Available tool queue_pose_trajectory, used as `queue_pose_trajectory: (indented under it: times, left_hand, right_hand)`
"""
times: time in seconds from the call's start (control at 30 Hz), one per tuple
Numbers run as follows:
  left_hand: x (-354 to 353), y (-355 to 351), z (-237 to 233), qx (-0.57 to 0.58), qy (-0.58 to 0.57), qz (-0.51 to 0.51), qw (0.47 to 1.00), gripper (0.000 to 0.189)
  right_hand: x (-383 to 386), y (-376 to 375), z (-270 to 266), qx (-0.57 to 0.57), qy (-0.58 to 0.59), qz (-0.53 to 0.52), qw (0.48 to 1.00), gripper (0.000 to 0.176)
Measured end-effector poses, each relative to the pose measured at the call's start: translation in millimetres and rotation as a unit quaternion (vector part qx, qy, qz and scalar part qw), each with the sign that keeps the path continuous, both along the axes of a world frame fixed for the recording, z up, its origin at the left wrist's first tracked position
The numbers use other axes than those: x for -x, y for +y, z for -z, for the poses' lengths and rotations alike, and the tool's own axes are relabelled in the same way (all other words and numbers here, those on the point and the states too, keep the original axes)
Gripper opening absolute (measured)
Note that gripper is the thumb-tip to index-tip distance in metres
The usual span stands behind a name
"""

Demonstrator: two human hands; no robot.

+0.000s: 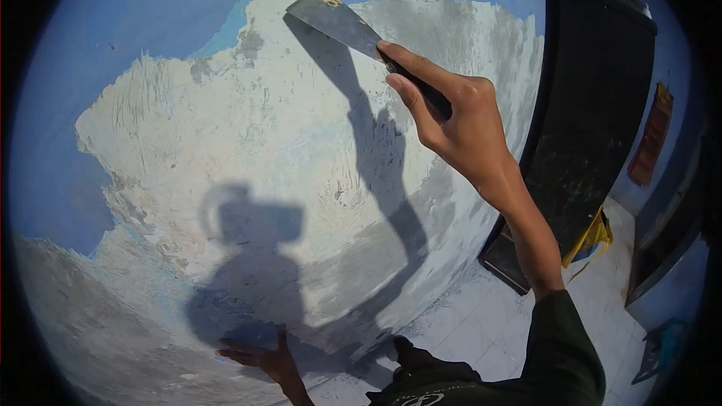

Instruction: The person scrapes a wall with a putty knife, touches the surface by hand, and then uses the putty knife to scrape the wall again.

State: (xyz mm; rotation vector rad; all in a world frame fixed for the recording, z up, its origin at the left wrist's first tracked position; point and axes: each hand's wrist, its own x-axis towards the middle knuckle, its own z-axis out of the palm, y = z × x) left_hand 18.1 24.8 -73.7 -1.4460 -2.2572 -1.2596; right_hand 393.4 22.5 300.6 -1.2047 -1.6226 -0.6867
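My right hand (451,109) is closed round the dark handle of a scraper (335,18), index finger and thumb near the base of its blade. The blade points up and left against the wall, close to the upper edge of a scraped patch (293,105), and bears pale residue near its tip. Blue paint (165,7) borders the patch above and at the left. Low in the view, my left hand (267,361) is in shade by the wall, its thumb and fingers spread, with nothing in it.
A tall black panel (587,97) stands right of the wall, with a yellow cloth (590,240) near its foot. A red hanging (650,135) is farther right. Pale tiles (481,323) cover the floor. My shadow falls across the wall.
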Motion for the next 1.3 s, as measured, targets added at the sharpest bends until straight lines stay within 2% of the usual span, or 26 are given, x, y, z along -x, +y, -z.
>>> queue_pose_trajectory:
  times: [0.1, 0.17, 0.3, 0.33, 0.4, 0.5, 0.6, 0.7, 0.83, 1.0, 1.03, 1.1, 1.3]
  left_hand:
    - [-5.9, -1.8, -7.5, -0.01, 0.024, -0.01, 1.0, 0.142]
    - [1.7, -3.2, -6.7, -0.014, 0.026, 0.001, 1.0, 0.142]
    - [-7.3, -3.3, -12.5, -0.01, -0.058, 0.035, 0.998, 0.143]
    - [-4.8, -4.5, -10.6, -0.018, -0.042, 0.034, 0.998, 0.142]
    - [-5.1, -1.5, -7.0, -0.039, -0.016, 0.032, 0.999, 0.142]
    - [-4.7, -1.7, -7.5, 0.027, -0.011, -0.009, 1.0, 0.146]
    - [-7.5, -3.7, -17.0, -0.001, -0.076, 0.036, 0.996, 0.146]
    - [-4.9, -3.1, -13.0, -0.035, -0.065, 0.056, 0.996, 0.141]
    - [6.2, -1.2, -0.8, -0.032, -0.017, 0.043, 0.998, 0.142]
    - [-0.2, 0.4, 2.1, -0.016, 0.041, 0.02, 0.999, 0.143]
    - [-1.0, 4.5, 4.0, -0.029, 0.044, 0.023, 0.998, 0.142]
    - [5.4, 2.8, 9.8, -0.044, 0.051, 0.025, 0.997, 0.141]
    - [1.5, 1.9, -0.4, 0.035, 0.042, 0.008, 0.998, 0.147]
  right_hand:
    - [-8.9, 13.4, 19.8, -0.074, -0.007, -0.036, 0.997, 0.037]
    - [-11.2, 3.5, 39.5, -0.036, 0.003, -0.027, 0.999, 0.036]
    - [-2.9, 7.3, 11.4, -0.039, -0.013, -0.025, 0.999, 0.034]
    - [0.0, 9.4, 1.9, -0.037, -0.013, -0.022, 0.999, 0.034]
    - [-1.4, 11.7, 7.1, -0.044, -0.008, -0.021, 0.999, 0.035]
    - [-9.1, 6.7, 32.5, -0.051, -0.012, -0.013, 0.999, 0.034]
    - [-12.7, 10.8, 24.0, -0.06, -0.023, -0.03, 0.997, 0.033]
    - [-4.3, -1.8, -2.6, -0.02, 0.021, -0.031, 0.999, 0.034]
    - [-13.1, 7.3, 31.9, -0.043, -0.003, -0.01, 0.999, 0.035]
    - [-4.3, 16.6, 10.7, -0.073, 0.001, -0.043, 0.996, 0.036]
    - [-7.6, 15.8, 14.3, -0.073, -0.019, -0.012, 0.997, 0.035]
    - [-16.3, 7.1, 29.0, -0.036, 0.018, -0.04, 0.998, 0.034]
    - [-7.3, 8.8, -3.6, -0.035, 0.0, -0.044, 0.998, 0.033]
